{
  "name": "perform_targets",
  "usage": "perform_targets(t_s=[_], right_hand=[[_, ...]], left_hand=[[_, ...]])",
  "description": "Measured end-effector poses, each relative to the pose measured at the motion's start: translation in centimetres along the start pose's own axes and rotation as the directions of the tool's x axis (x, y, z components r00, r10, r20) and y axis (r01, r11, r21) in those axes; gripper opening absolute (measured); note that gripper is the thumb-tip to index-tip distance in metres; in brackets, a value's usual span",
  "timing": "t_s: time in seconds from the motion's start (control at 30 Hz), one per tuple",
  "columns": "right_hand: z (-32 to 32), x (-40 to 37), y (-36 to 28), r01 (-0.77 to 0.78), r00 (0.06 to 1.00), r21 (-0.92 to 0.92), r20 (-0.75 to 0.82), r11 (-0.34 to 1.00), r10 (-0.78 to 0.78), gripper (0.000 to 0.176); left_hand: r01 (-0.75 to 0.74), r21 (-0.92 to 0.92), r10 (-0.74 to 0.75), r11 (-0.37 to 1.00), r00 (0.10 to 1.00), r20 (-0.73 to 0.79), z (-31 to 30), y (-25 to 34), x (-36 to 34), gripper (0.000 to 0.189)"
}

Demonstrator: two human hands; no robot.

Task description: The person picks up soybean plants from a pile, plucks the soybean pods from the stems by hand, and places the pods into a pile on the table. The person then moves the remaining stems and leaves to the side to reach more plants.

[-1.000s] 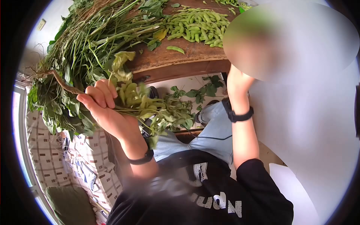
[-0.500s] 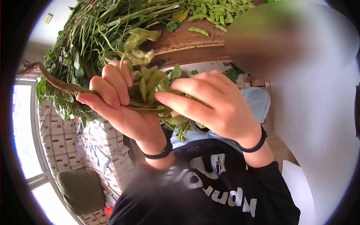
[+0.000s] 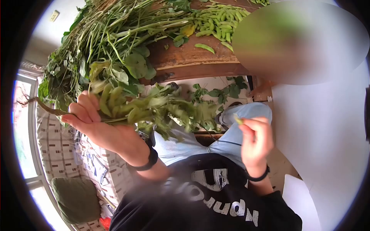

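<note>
My left hand [image 3: 110, 136] is closed around the stem of a soybean plant [image 3: 154, 109]. Its brown root end sticks out to the left past my thumb, and plump green pods hang among the leaves close to my fingers. The leafy part stretches right over my lap, blurred by motion. Well to the right of the plant, my right hand [image 3: 256, 138] pinches a small yellow-green piece [image 3: 238, 119] between thumb and fingertips. It looks like the tip of a pod, but most of it is hidden.
A heap of soybean stalks [image 3: 96, 46] covers the left of the wooden table [image 3: 169, 54]. Loose green pods [image 3: 219, 23] are piled at its far right. Fallen leaves [image 3: 231, 90] lie on the floor below. A green cushion [image 3: 75, 200] rests on the checked sofa [image 3: 58, 142].
My right hand has come away from the plant, moving right and down with a small piece in its fingertips. My left hand has shifted left and slightly down with the plant.
</note>
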State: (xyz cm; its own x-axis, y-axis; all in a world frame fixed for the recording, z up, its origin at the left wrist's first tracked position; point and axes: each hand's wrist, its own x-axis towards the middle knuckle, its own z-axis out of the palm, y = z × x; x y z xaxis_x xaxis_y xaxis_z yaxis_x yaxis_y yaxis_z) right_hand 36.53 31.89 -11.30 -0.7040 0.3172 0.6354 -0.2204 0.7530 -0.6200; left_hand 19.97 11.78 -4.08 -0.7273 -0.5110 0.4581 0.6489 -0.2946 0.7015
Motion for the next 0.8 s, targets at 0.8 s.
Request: perform_targets(t_s=[0.8], right_hand=[[8.0,4.7,-4.2,0.54,0.824,0.188,0.078,0.82,-0.561,0.02]], left_hand=[[0.31,-0.268,-0.267,0.912,0.945,0.187,0.8,-0.5,-3.3,0.049]])
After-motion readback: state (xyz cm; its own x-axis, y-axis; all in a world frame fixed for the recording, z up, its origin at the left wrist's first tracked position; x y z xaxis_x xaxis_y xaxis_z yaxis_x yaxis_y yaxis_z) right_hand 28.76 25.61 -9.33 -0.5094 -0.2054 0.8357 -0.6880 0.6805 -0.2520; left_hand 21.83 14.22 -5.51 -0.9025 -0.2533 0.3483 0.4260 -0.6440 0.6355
